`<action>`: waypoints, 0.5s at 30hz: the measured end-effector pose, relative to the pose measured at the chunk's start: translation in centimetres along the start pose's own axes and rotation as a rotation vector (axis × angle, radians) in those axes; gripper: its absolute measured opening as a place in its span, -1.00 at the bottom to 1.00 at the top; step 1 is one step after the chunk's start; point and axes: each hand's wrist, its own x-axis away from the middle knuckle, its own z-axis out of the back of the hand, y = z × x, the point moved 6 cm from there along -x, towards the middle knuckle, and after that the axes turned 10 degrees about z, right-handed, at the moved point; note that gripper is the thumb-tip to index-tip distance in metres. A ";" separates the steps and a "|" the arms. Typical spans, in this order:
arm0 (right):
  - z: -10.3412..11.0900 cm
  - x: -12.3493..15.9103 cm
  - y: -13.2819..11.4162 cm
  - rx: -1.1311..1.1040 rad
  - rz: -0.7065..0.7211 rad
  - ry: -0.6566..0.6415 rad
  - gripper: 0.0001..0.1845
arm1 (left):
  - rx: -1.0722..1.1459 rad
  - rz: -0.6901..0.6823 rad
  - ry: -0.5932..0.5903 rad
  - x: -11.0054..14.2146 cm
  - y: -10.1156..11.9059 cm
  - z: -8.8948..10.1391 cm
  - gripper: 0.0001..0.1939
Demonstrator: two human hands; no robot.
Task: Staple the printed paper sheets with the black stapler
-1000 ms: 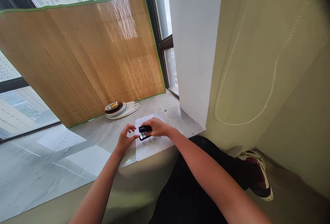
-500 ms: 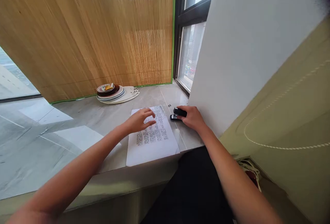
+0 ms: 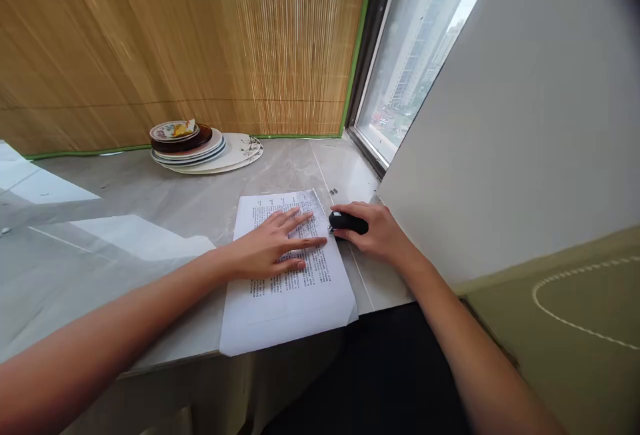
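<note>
Printed paper sheets point(image 3: 290, 311) lie on the grey stone ledge, their near edge reaching over its front. My left hand point(image 3: 275, 243) rests flat on the print with its fingers spread. At the right edge of the paper, my right hand point(image 3: 377, 229) is wrapped around a black stapler point(image 3: 347, 223). The stapler's front end meets the paper's edge; whether the sheet sits between its jaws I cannot tell. A few small staple pieces point(image 3: 334, 191) lie on the ledge just beyond the stapler.
A stack of plates point(image 3: 193, 155) stands at the back left on an oval platter point(image 3: 243, 148). Behind hangs a bamboo blind point(image 3: 200, 41). A window point(image 3: 415, 48) and a white wall point(image 3: 500, 135) bound the right side. A beaded cord point(image 3: 575, 321) hangs low at right.
My left hand has come down flat onto the paper with fingers spread. The stapler in my right hand has come up to the paper's right edge. The view has shifted closer.
</note>
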 end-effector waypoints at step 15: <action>-1.2 -1.1 -1.7 0.063 0.036 -0.094 -0.70 | 0.223 0.063 0.058 0.3 0.7 0.1 -0.46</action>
